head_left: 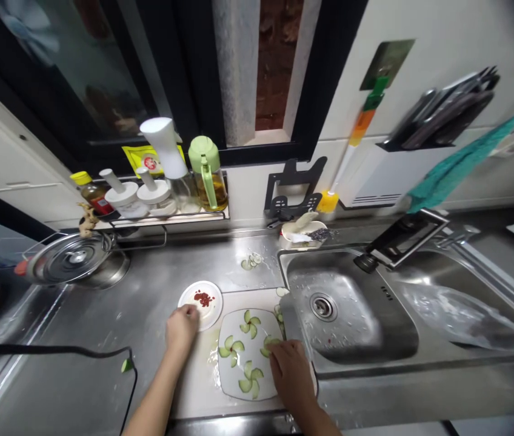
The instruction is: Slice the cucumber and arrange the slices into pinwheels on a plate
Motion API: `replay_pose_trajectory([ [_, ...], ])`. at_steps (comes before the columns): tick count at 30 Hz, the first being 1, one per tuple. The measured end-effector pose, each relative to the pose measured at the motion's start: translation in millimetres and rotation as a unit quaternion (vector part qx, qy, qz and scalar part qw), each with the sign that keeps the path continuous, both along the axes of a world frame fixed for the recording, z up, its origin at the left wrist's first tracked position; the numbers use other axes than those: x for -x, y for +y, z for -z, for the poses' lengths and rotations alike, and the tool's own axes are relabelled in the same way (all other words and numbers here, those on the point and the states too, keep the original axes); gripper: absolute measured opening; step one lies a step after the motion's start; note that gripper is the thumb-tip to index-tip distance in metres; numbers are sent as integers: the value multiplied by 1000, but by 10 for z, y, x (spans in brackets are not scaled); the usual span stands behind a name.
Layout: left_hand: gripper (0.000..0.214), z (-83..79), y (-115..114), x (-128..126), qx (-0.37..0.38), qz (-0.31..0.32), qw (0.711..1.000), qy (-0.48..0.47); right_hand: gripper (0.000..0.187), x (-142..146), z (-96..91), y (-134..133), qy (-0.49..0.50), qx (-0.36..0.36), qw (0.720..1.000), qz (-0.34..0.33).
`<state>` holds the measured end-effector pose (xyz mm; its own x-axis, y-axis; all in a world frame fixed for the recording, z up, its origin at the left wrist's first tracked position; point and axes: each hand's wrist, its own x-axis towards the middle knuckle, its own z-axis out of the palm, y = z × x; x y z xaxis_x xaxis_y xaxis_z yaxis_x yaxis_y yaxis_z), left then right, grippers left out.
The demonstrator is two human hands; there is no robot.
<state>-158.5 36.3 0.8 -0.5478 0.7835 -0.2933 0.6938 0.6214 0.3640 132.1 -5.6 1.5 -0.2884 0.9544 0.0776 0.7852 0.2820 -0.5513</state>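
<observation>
A square white plate (239, 369) with several flower-shaped groups of green cucumber slices (249, 327) lies on a white cutting board (197, 381) at the counter's front. My right hand (291, 375) rests on the plate's right edge, its fingertips pinched at a cucumber slice (270, 343). My left hand (181, 327) sits curled at the near rim of a small round white dish (214, 295) that holds red bits (203, 298), fingers closed at the dish.
A steel sink (343, 315) with a black faucet (397, 239) lies to the right. Loose cucumber slices (251, 261) sit behind the board. Oil bottles and shakers (170, 175) stand on a rack, a pot lid (70, 257) at left, and a black cable (57, 351) crosses the counter.
</observation>
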Motion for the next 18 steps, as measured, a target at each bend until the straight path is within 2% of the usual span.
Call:
replay_pose_trajectory([
  [4,30,79,150,120,15,-18,1000,16,27,23,0,-7,-1,13,1000,-8],
  [10,31,167,262,131,32,-16,999,28,26,11,4,-17,-3,26,1000,-7],
  [18,32,158,288,132,31,-12,999,33,25,16,-13,-19,6,35,999,10],
])
